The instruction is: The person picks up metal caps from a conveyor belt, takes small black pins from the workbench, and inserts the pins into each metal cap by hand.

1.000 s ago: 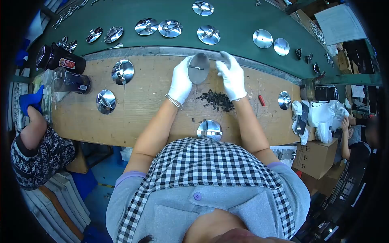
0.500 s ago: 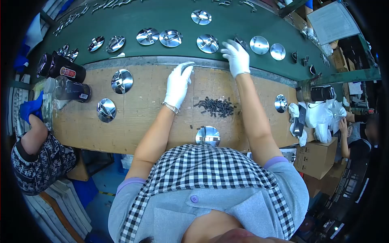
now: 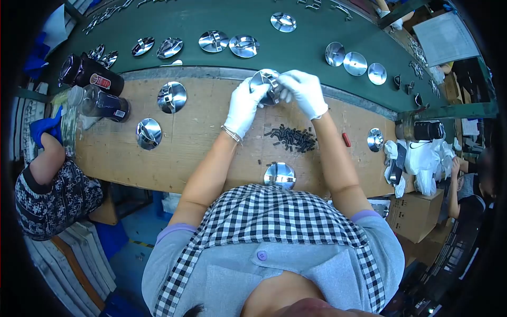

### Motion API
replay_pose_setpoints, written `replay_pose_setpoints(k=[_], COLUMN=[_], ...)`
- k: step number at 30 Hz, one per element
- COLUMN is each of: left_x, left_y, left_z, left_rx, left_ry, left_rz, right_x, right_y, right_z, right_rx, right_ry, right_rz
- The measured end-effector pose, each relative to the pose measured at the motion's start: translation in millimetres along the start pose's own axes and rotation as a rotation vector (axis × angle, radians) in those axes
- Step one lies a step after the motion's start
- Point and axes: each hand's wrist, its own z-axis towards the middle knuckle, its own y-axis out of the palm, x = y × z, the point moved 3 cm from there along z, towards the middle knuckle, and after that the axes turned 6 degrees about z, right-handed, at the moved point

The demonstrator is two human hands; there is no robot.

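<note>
Both my hands wear white gloves and meet over the bench's far edge. A round, mirror-bright metal disc [image 3: 260, 80] with a raised bar on its face is held up between them. My left hand [image 3: 244, 107] is closed around the disc's left and lower edge. At its right side, the bent fingers of my right hand [image 3: 305, 94] grip it; the fingertips are partly hidden. Below the hands lies a pile of small black cylindrical pieces [image 3: 293, 138]. Nearer my apron, another shiny disc [image 3: 280, 175] rests on the bench.
Several similar discs [image 3: 244, 46] lie on the green surface [image 3: 296, 45] beyond the bench. Two dark jars [image 3: 105, 103] stand at left. A small red object [image 3: 346, 139] and plastic bags [image 3: 425, 158] are at right. Other people sit at both sides.
My right hand has come back from the green surface to my left hand. One disc has left that surface and is now between my hands. The view has shifted slightly.
</note>
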Motion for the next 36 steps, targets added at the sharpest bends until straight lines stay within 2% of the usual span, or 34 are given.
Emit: replay_pose_setpoints(k=[2, 6, 7, 8, 10, 11, 12, 14, 15, 16, 18, 20, 21, 22, 24, 25, 27, 30, 32, 33, 36], left_x=[-0.4, 2.9, 1.2, -5.4, -22.6, -11.8, -11.2, 4.2, 8.3, 13.7, 2.7, -8.3, -6.2, -4.2, -10.4, -14.0, -16.6, -8.9, -5.2, -3.7, -3.8], left_y=[-0.9, -2.0, -2.3, -4.2, -8.8, -10.6, -9.4, -10.8, -4.8, 2.0, 4.7, 0.7, -5.3, -10.2, -13.6, -11.7, -5.5, -6.0, -3.9, -3.5, -2.9], left_z=[-0.9, -3.3, -3.0, -1.6, 5.0, 5.7, 4.1, -0.8, -2.7, -7.2, -4.7, 1.3, 3.3, 3.5, 6.7, 6.3, 4.9, -0.1, -2.1, -2.0, -2.4], left_rx=[0.017, 0.043, 0.043, 0.039, 0.054, 0.245, 0.239, 0.421, 0.287, 0.217, 0.220, 0.144, 0.161, 0.164, 0.152, 0.151, 0.140, 0.101, 0.103, 0.108, 0.080], left_ry=[-0.034, -0.074, -0.036, -0.045, -0.046, 0.233, 0.222, 0.374, 0.300, 0.222, 0.341, 0.093, 0.027, -0.050, -0.061, -0.065, -0.135, -0.134, -0.099, -0.068, -0.015], left_rz=[-0.220, -0.276, -0.243, -0.243, -0.188, 0.060, 0.063, 0.451, 0.396, 0.506, 0.487, 0.057, 0.068, 0.092, -0.107, -0.107, -0.410, -0.257, -0.261, -0.269, -0.207], right_x=[6.5, 14.8, 12.2, 14.3, 24.7, 22.4, 19.6, 20.8, 23.0, 24.9, 25.2, 21.4, 28.8, 32.1, 34.3, 42.1, 40.9, 42.4, 43.3, 41.5, 34.3], right_y=[-16.0, -9.0, -5.2, -0.3, 1.0, 2.0, 2.3, 2.4, 5.0, 6.7, 9.7, 9.9, 9.6, 9.2, 13.5, 14.6, 21.7, 29.1, 31.0, 29.7, 15.9], right_z=[-6.6, -17.8, -22.0, -24.7, -21.5, -20.9, -22.0, -25.5, -25.1, -24.7, -30.9, -46.4, -50.8, -59.0, -67.2, -70.9, -75.5, -74.0, -71.8, -69.4, -58.0], right_rx=[0.300, 0.282, 0.119, 0.057, 0.057, 0.128, 0.199, 0.263, 0.222, 0.178, 0.132, 0.038, 0.038, 0.000, -0.094, -0.103, -0.088, -0.083, -0.048, -0.045, 0.100], right_ry=[-0.145, -0.026, 0.026, 0.119, 0.083, 0.022, -0.036, 0.016, -0.024, -0.067, -0.039, 0.009, -0.185, -0.188, -0.195, -0.242, -0.232, -0.218, -0.238, -0.243, 0.109], right_rz=[0.092, 0.093, 0.067, 0.087, 0.054, 0.072, 0.090, 0.043, 0.056, 0.068, 0.055, -0.161, -0.403, -0.486, -0.737, -0.816, -0.870, -0.983, -1.080, -1.082, -0.119])
